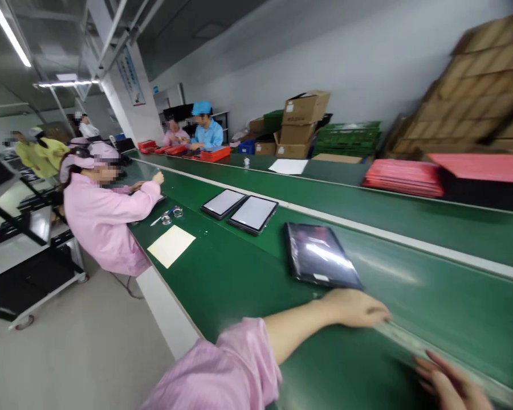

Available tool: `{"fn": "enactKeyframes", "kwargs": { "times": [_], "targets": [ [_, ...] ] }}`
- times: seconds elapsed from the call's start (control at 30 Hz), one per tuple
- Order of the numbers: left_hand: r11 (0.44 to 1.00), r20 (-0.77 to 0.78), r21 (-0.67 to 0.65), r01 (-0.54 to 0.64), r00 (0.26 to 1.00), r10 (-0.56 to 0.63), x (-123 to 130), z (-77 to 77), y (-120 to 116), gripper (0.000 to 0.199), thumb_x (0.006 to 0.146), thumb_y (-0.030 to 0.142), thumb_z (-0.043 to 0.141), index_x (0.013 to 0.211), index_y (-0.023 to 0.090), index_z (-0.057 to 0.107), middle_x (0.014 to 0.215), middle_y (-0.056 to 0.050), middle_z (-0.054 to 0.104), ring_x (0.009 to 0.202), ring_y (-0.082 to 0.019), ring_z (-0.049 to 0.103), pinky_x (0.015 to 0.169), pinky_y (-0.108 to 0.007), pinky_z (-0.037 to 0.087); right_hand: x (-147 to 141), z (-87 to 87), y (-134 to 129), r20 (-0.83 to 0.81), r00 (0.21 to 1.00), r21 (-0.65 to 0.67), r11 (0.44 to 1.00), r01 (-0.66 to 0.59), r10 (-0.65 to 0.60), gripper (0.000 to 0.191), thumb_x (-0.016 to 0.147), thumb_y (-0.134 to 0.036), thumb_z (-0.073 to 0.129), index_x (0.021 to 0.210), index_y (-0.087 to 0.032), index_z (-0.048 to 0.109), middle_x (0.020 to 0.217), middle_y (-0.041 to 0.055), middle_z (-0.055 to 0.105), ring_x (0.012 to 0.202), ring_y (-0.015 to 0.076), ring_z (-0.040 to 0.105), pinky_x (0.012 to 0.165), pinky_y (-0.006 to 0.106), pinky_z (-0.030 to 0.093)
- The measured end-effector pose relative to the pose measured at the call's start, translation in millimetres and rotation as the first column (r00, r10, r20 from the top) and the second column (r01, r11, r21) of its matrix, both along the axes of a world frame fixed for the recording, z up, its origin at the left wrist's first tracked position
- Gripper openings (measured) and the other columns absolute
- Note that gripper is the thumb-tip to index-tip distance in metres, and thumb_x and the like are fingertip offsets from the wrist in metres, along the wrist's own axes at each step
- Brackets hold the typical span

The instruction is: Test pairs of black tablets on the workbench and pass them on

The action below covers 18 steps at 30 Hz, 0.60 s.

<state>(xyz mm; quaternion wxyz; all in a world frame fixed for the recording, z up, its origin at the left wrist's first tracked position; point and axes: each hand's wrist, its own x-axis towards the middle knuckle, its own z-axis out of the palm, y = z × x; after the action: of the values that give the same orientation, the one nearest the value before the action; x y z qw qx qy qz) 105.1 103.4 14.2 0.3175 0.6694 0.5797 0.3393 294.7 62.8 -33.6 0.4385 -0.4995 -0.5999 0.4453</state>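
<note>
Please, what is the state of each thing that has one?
Long pale translucent strip: stretched straight
Bare left hand: closed at strip end
Bare right hand: fingers bent
Glossy black rectangular packet: flat
Black white-faced tablets: face up
Pale yellow paper sheet: flat
Long white light: lit

No wording, brand or number is legible. Blue characters run down a poster [130,75] on the white pillar [122,97] beyond the bench's [226,279] far left end, too small to read. Behind the far edge, a cardboard carton [303,108] bears a white label and faint print, both unreadable. A white label [320,278] on a glossy black package [312,250] is equally indecipherable.
</note>
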Motion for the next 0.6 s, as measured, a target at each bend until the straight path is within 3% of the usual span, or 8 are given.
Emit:
{"fn": "enactKeyframes", "kwargs": {
  "times": [0.07,0.17,0.23,0.37,0.47,0.53,0.6],
  "targets": [
    [0.964,0.068,0.008,-0.267,0.961,0.266,2.0,-1.9,-1.4,0.017,0.083,0.016,0.061,0.076,0.024,0.074,0.102,-0.006,0.078,0.106,-0.024,0.07,0.102,-0.038,0.051,1.4,8.8,-3.1,-0.001,1.0,-0.042,0.999,0.02,-0.02,0.062,0.073,-0.072,0.057,0.116,-0.027,0.065,0.11,0.0215,0.068,0.11,0.0424,0.063,0.093,0.06,0.047],
    [0.911,0.169,0.034,-0.411,0.901,0.4,-5.1,-4.9,-10.4,0.02,0.087,0.017,0.053,0.087,0.022,0.073,0.105,-0.009,0.077,0.107,-0.023,0.07,0.102,-0.038,0.05,5.1,14.6,-4.8,-0.002,1.0,-0.05,0.998,0.025,-0.025,0.069,0.069,-0.072,0.058,0.112,-0.019,0.064,0.101,0.0148,0.069,0.097,0.0367,0.066,0.088,0.053,0.052],
    [0.87,0.246,0.031,-0.492,0.848,0.47,-16.6,-8.3,-13.8,0.025,0.092,0.017,0.045,0.092,0.02,0.07,0.096,-0.01,0.077,0.097,-0.022,0.072,0.095,-0.038,0.053,7.1,13.6,-5.2,0.001,1.0,-0.036,0.999,0.031,-0.031,0.069,0.07,-0.071,0.057,0.111,-0.017,0.064,0.098,0.0122,0.071,0.092,0.0329,0.067,0.084,0.047,0.053],
    [0.829,0.389,-0.002,-0.559,0.763,0.515,-41.8,-9.8,-7.6,0.019,0.09,0.017,0.05,0.079,0.019,0.064,0.066,-0.005,0.072,0.079,-0.022,0.073,0.086,-0.037,0.055,7.4,8.5,-6.7,0.037,0.999,0.012,1.0,0.02,-0.02,0.066,0.072,-0.069,0.057,0.11,-0.017,0.067,0.098,0.0108,0.073,0.096,0.0313,0.067,0.086,0.043,0.053],
    [0.82,0.52,-0.043,-0.571,0.688,0.506,-58.5,-3.9,-1.0,0.02,0.086,0.015,0.054,0.068,0.019,0.06,0.061,-0.003,0.069,0.066,-0.019,0.072,0.075,-0.032,0.056,7.8,5.9,-7.2,0.064,0.998,0.028,1.0,0.001,-0.003,0.065,0.073,-0.069,0.057,0.111,-0.018,0.067,0.101,0.0105,0.074,0.099,0.0318,0.068,0.089,0.043,0.052],
    [0.779,0.61,-0.071,-0.622,0.591,0.528,-74.5,2.0,-2.6,0.019,0.088,0.019,0.053,0.07,0.018,0.06,0.064,-0.002,0.069,0.059,-0.017,0.07,0.07,-0.029,0.055,9.0,5.1,-6.5,0.072,0.997,0.029,1.0,-0.007,0.005,0.064,0.073,-0.069,0.056,0.111,-0.018,0.067,0.101,0.0108,0.074,0.1,0.0323,0.069,0.089,0.042,0.053],
    [0.685,0.696,-0.101,-0.721,0.441,0.567,-98.5,8.7,-10.6,0.016,0.09,0.022,0.052,0.077,0.02,0.061,0.073,-0.002,0.071,0.065,-0.016,0.07,0.073,-0.028,0.054,9.8,5.2,-5.6,0.084,0.996,0.031,0.999,-0.006,0.004,0.064,0.074,-0.069,0.056,0.109,-0.018,0.068,0.1,0.0108,0.075,0.099,0.0327,0.07,0.087,0.042,0.054]
  ]
}}
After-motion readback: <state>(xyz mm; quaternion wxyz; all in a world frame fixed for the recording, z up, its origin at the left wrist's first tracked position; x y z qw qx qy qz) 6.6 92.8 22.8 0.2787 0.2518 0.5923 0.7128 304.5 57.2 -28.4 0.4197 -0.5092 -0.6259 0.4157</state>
